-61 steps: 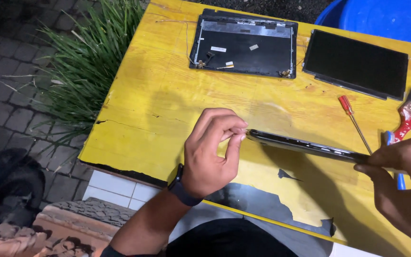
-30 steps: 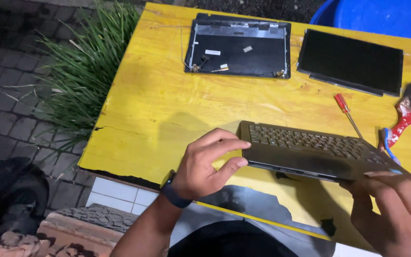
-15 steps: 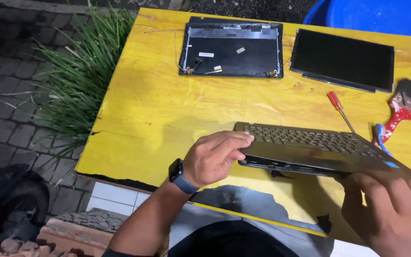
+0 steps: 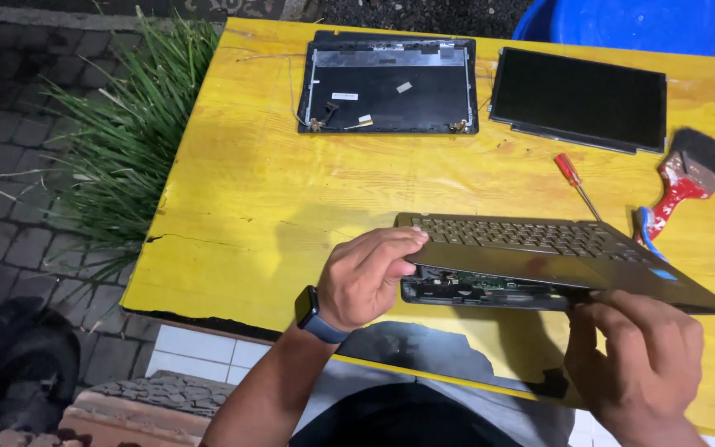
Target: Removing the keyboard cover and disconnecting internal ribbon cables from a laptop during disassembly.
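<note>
— Grips?
— Left hand [image 4: 367, 277] grips the laptop base [image 4: 539, 257] at its left corner; right hand [image 4: 643, 364] clasps its front edge.
— Location?
— Raised above the yellow bench [image 4: 291, 199], keyboard panel parted from the lower shell.

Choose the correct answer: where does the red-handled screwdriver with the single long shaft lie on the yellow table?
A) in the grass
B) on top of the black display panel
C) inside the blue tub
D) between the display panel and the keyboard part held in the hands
D: the red-handled screwdriver lies on the bare yellow table, below the black display panel and above the keyboard part.
</note>
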